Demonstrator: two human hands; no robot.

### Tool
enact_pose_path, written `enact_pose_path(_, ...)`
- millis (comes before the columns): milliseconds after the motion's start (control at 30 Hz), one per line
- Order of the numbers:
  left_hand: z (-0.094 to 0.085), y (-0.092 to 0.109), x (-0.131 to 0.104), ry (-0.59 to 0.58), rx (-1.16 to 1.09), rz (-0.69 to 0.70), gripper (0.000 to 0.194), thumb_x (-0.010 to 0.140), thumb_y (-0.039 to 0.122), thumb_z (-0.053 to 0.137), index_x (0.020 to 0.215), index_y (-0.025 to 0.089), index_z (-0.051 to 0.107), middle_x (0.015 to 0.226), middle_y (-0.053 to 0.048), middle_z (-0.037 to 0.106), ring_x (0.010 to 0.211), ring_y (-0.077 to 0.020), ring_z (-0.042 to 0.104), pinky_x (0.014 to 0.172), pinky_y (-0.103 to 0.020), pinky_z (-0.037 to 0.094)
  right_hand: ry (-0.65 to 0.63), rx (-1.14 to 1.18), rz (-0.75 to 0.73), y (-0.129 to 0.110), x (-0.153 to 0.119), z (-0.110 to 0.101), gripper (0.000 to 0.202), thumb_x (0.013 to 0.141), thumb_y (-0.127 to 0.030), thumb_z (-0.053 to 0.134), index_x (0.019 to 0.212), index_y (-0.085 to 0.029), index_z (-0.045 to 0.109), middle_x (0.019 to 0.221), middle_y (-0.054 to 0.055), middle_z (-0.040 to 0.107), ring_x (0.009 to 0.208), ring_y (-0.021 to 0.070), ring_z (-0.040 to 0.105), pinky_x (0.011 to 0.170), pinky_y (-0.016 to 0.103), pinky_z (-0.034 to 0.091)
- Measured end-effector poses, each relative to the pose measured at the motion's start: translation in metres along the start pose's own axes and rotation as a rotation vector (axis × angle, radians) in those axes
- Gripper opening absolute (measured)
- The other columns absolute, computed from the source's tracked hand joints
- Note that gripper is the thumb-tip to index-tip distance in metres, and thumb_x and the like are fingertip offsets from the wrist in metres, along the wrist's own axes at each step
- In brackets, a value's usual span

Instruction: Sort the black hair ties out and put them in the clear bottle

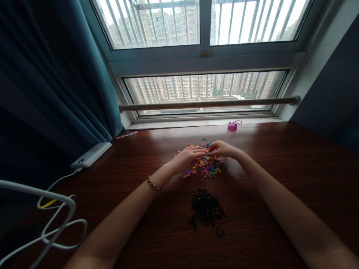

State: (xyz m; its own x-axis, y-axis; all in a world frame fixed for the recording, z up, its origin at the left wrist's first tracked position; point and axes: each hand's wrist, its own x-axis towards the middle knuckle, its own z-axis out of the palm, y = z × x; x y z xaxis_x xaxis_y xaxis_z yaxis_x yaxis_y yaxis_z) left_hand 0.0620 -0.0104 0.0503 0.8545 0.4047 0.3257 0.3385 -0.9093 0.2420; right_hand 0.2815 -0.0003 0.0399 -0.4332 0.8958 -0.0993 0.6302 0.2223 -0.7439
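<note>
A spread-out pile of small coloured loops (206,171), pink, yellow, blue and red, lies on the table; they look like clips or bands. My left hand (187,157) lies low over the pile's left side, fingers stretched out to the right. At the pile's far right side, my right hand (221,149) has its fingers curled and pressed together, the tips close to those of my left hand. Whatever is between the right fingertips is too small to make out. Nearer to me is a heap of small black pieces (206,205), with a few loose ones around it.
Behind my right hand stands a clear bottle with a pink lid (232,127). A white power bank (91,155) with a white cable (60,183) lies at the left, beside a blue curtain (92,93). The brown table (266,149) ends at a barred window.
</note>
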Motion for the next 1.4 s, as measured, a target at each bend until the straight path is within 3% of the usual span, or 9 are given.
enact_pose_path(100,0.004,-0.002,-0.001,0.015,-0.032,-0.006,0.031,0.083,0.016,0.047,0.111,0.025,0.057,0.119,-0.004,0.057,0.113,-0.0182,0.048,0.098,-0.037,0.035,-0.037,0.259,0.034,-0.002,-0.001,0.0,0.013,0.068,-0.023,0.064,0.074,-0.011,0.065,0.062,0.003,0.065,0.055,0.012,0.06,0.048,0.019,0.046)
enact_pose_path(200,0.002,-0.004,-0.003,0.072,-0.14,-0.036,0.026,0.082,0.021,0.05,0.106,0.021,0.061,0.109,-0.007,0.061,0.103,-0.0182,0.054,0.091,-0.034,0.041,-0.071,0.374,0.021,-0.009,-0.004,0.002,0.015,0.067,-0.022,0.067,0.075,-0.01,0.065,0.063,0.003,0.065,0.057,0.011,0.06,0.051,0.019,0.047)
enact_pose_path(400,0.0,-0.002,-0.003,0.229,-0.357,-0.281,0.02,0.076,0.03,0.059,0.087,0.015,0.066,0.085,-0.006,0.067,0.079,-0.0164,0.061,0.074,-0.028,0.047,-0.092,0.504,-0.053,-0.026,-0.012,0.001,0.021,0.064,-0.021,0.069,0.082,-0.01,0.066,0.068,0.002,0.065,0.062,0.0101,0.06,0.062,0.022,0.05)
enact_pose_path(567,0.003,0.0,-0.001,0.235,-0.497,-0.361,0.02,0.073,0.031,0.061,0.08,0.013,0.067,0.078,-0.005,0.068,0.074,-0.015,0.061,0.068,-0.026,0.048,-0.079,0.469,-0.101,-0.033,-0.013,0.001,0.024,0.06,-0.022,0.071,0.081,-0.011,0.067,0.068,0.002,0.065,0.063,0.0108,0.059,0.063,0.023,0.049)
enact_pose_path(800,0.001,0.007,0.001,0.172,-0.563,-0.396,0.022,0.068,0.029,0.066,0.083,0.012,0.067,0.078,-0.005,0.068,0.072,-0.0146,0.061,0.065,-0.025,0.049,0.043,0.433,-0.099,-0.038,-0.011,0.004,0.02,0.057,-0.022,0.072,0.073,-0.011,0.066,0.064,0.001,0.064,0.059,0.0101,0.058,0.058,0.022,0.047)
enact_pose_path(1133,0.008,-0.009,-0.002,0.211,-0.695,-0.417,0.026,0.069,0.033,0.065,0.083,0.011,0.068,0.081,-0.008,0.069,0.076,-0.0176,0.063,0.071,-0.03,0.051,0.147,0.519,-0.001,-0.035,-0.012,0.002,0.02,0.065,-0.026,0.069,0.076,-0.01,0.065,0.062,0.004,0.064,0.056,0.0113,0.06,0.05,0.019,0.047)
enact_pose_path(1400,-0.001,-0.005,0.0,0.206,-0.72,-0.444,0.026,0.067,0.03,0.066,0.083,0.01,0.068,0.082,-0.009,0.069,0.075,-0.017,0.063,0.072,-0.029,0.05,0.172,0.439,0.009,-0.02,-0.005,-0.001,0.018,0.071,-0.021,0.062,0.083,-0.009,0.067,0.069,0.007,0.067,0.056,0.0102,0.06,0.045,0.016,0.044)
